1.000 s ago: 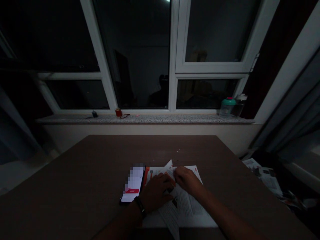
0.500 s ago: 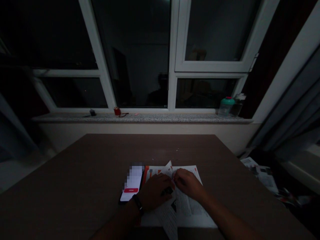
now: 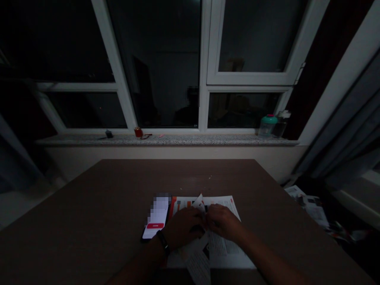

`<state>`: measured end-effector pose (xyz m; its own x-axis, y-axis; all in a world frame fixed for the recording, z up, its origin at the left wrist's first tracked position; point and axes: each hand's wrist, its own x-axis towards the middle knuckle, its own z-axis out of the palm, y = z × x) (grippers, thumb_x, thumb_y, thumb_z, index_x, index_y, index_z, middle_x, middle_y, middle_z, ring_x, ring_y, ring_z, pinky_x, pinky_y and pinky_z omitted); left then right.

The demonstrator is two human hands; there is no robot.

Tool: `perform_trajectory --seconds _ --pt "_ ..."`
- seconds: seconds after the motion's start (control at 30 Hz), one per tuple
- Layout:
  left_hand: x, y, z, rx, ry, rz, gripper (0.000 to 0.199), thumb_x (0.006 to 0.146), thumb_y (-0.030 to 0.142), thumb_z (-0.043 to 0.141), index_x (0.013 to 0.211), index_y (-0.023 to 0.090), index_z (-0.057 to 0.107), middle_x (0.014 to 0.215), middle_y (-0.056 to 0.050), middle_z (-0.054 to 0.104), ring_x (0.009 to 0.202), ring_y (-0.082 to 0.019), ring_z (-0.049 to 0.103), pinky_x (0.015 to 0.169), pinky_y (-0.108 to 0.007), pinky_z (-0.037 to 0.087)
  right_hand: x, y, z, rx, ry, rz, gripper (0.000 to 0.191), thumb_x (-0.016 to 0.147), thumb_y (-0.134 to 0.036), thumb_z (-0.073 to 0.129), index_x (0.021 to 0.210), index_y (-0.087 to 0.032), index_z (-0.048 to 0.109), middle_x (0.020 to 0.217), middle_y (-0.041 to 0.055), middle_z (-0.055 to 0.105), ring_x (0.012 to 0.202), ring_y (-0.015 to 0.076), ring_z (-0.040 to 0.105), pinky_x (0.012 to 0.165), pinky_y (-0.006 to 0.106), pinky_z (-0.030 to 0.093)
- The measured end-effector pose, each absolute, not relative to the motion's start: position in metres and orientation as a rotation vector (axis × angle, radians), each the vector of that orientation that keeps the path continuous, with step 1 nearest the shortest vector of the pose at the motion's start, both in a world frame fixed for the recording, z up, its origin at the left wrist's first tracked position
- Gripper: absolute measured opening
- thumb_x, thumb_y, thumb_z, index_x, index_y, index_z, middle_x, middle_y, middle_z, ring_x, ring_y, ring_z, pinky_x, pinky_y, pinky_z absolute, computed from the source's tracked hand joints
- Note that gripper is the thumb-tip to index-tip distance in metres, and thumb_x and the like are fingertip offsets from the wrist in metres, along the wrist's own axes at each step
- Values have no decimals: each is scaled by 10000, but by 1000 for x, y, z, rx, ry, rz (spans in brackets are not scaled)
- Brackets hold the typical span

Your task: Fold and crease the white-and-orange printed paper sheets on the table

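Note:
A printed booklet (image 3: 234, 259) with an orange left edge lies open on the brown table. One page (image 3: 198, 261) stands out from it at a slant, its lower end hanging past the booklet's bottom edge and its tip poking up above my fingers. My left hand (image 3: 184, 226), with a black band at the wrist, is closed on this page from the left. Close beside it, my right hand (image 3: 224, 221) pinches the same page near the booklet's middle. The fingertips of both hands are partly hidden in the dim light.
A lit phone (image 3: 156, 217) lies against the booklet's left side. Small scraps dot the table (image 3: 118, 198) beyond. On the windowsill (image 3: 178, 139) stand a small red jar (image 3: 138, 132), a teal-lidded bottle (image 3: 267, 126) and a clear bottle (image 3: 281, 124). Papers (image 3: 314, 209) are heaped at the right.
Both hands have shifted slightly downward along the page. The page's upper tip sits a little lower, and its lower part has swung slightly left.

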<state>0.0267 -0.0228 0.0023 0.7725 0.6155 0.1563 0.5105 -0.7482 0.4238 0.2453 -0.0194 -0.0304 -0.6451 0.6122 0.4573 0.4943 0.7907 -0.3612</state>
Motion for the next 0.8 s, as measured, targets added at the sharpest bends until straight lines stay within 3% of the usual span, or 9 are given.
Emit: perform_trajectory --seconds 0.3,0.53,0.67,0.8 --pt "29 -24 9 2589 870 399 138 833 202 705 959 258 697 1059 -2 633 1027 -211 569 875 -303 422 241 -7 -34 -1001 -2321 199 178 824 -46 510 727 -195 517 739 15 565 741 164 528 684 248 395" --pt "27 -25 3 2599 873 406 172 819 225 711 984 258 672 1152 -19 595 1087 -231 548 913 -336 426 244 -7 -35 -1160 -2213 211 157 849 -69 489 773 -202 525 776 16 578 755 168 549 688 253 405" --pt "24 -24 -6 2621 889 446 345 815 296 723 1137 252 607 1361 -63 510 1252 -286 453 1041 -432 356 248 -10 -33 -1156 -2160 251 131 860 -95 490 792 -200 527 794 23 590 764 167 562 699 256 412" --pt "22 -22 -12 2657 911 426 499 812 303 733 1270 244 546 1426 -80 467 1298 -298 414 1072 -458 330 251 -11 -34 -1146 -2133 288 120 843 -94 504 792 -200 526 802 27 603 767 168 566 701 259 413"
